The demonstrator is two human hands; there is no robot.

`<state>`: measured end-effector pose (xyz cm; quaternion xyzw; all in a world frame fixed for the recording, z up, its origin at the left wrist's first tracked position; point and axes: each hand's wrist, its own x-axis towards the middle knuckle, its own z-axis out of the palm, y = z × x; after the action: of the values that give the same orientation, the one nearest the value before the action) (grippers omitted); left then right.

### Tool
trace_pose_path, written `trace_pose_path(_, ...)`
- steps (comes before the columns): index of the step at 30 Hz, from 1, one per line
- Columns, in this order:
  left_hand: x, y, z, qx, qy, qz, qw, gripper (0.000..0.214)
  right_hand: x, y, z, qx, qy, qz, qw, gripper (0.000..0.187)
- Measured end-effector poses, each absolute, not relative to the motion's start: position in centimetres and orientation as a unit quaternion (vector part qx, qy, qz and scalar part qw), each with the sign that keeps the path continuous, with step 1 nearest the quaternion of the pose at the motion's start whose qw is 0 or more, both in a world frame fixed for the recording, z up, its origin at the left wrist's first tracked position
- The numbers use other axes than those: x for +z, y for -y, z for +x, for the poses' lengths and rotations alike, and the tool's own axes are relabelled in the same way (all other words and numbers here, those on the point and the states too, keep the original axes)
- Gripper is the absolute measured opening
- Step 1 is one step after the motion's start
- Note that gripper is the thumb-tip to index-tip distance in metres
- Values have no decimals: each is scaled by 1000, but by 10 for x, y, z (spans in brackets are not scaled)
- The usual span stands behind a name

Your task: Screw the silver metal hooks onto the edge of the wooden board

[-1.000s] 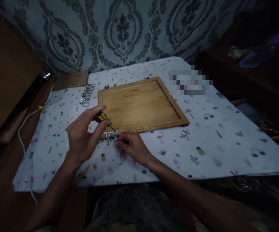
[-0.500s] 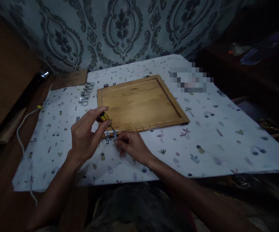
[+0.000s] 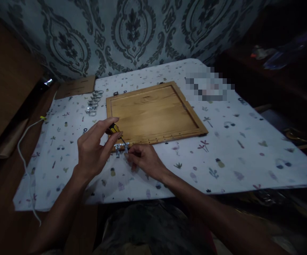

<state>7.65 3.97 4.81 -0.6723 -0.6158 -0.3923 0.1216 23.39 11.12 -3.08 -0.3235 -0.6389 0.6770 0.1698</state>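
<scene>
A wooden framed board (image 3: 153,113) lies flat on a patterned white cloth (image 3: 230,148). At its near left corner sits a small metal bracket with two hooks (image 3: 121,147). My left hand (image 3: 95,148) pinches a small yellow-and-black screwdriver (image 3: 114,129) between thumb and fingers, its tip pointing down at the bracket. My right hand (image 3: 144,159) is closed, its fingertips pressed against the bracket's right end beside the board's front edge.
Several more metal hooks (image 3: 93,103) lie in a row left of the board. A brown cardboard piece (image 3: 76,86) sits at the back left. A white cable (image 3: 23,156) runs down the left side. Dark clutter fills the right.
Both hands stay at the bracket with the screwdriver; the view has drifted slightly, nothing else has visibly moved.
</scene>
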Motion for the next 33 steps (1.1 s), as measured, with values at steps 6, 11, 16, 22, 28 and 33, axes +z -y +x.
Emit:
trace_pose_path(6,52,-38,71,-393,611,-685,59,27,-31,-112,235,682,637,-316,173,20)
trace_pose_path(11,53,-38,66,-394,605,-692,28,33,-33,-111,233,696,621,-315,176,22)
trace_pose_path(16,50,-40,72,-384,611,-686,91,27,-32,-111,233,686,630,-322,170,22)
trace_pose_path(22,51,-43,73,-384,616,-681,95,23,-30,-111,233,685,628,-326,171,22)
trace_pose_path(28,52,-40,74,-387,611,-679,124,27,-30,-111,233,688,628,-321,170,23)
trace_pose_path(33,55,-33,80,-386,612,-674,149,29,-33,-112,233,682,633,-322,175,22)
